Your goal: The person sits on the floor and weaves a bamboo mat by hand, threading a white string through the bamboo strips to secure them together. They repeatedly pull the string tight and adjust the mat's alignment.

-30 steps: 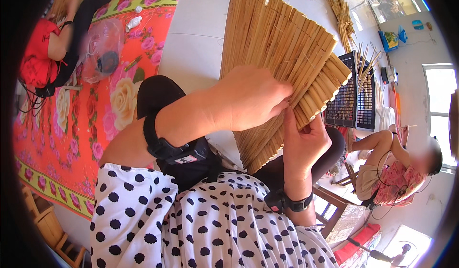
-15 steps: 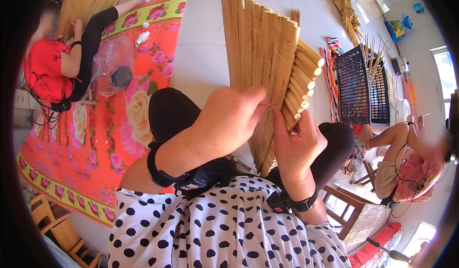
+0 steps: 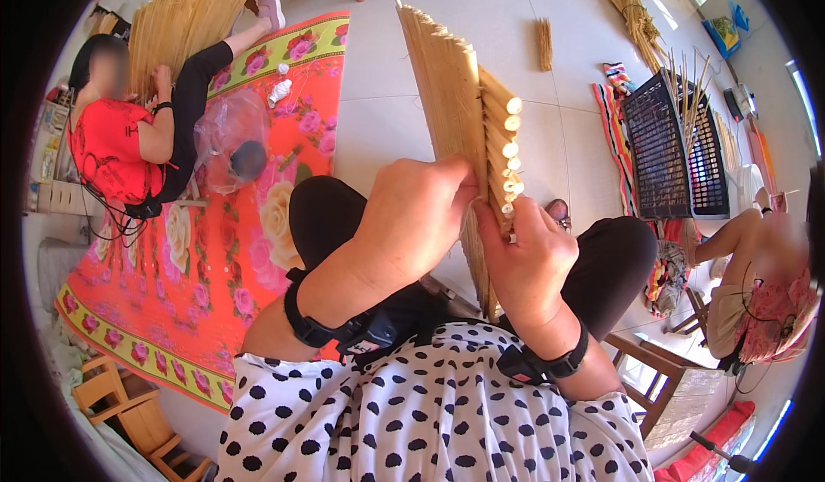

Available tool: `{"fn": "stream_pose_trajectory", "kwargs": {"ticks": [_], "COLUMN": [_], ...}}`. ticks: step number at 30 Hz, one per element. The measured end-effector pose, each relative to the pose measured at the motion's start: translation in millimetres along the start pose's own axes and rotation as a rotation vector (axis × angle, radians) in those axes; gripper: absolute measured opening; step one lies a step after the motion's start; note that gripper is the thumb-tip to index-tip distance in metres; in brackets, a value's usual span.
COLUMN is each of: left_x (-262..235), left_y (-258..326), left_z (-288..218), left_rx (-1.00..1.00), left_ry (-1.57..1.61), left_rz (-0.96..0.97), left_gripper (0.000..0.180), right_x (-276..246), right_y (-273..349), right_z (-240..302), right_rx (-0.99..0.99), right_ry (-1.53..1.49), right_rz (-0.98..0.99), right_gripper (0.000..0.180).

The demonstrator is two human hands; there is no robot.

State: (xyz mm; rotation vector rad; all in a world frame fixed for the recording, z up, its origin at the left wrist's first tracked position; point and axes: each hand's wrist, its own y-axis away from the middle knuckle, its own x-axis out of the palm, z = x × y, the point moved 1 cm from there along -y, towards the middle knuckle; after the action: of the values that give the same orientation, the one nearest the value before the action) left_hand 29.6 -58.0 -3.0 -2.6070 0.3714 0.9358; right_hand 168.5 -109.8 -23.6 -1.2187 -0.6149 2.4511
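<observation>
Straw mat (image 3: 451, 87) held edge-on above lap, centre of view. Left hand (image 3: 412, 220) wraps mat's near edge, fingers curled shut on stalks. Right hand (image 3: 526, 263) pinches stalk ends from other side. Red floral rug (image 3: 215, 250) left. Black crate (image 3: 675, 151) right.

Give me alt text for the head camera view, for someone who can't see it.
Seen from above, a seated person in a polka-dot top grips a woven straw mat, turned edge-on, with the left hand and right hand. To the left, a co-worker in red sits on a floral floor mat; a black crate stands to the right.
</observation>
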Motion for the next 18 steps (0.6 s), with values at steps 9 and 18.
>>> {"fn": "stream_pose_trajectory", "kwargs": {"ticks": [9,18], "left_x": [-8.0,-14.3], "left_y": [9.0,18.0], "left_z": [0.3,4.7], "left_rx": [-0.489,-0.255], "left_ry": [0.373,0.357], "left_rz": [0.028,-0.051], "left_gripper": [0.014,0.017], "right_x": [13.6,18.0], "right_y": [11.0,9.8], "right_z": [6.5,9.8], "right_rx": [-0.019,-0.053], "right_ry": [-0.109,-0.16], "right_rz": [-0.029,-0.005], "right_gripper": [0.02,0.021]}}
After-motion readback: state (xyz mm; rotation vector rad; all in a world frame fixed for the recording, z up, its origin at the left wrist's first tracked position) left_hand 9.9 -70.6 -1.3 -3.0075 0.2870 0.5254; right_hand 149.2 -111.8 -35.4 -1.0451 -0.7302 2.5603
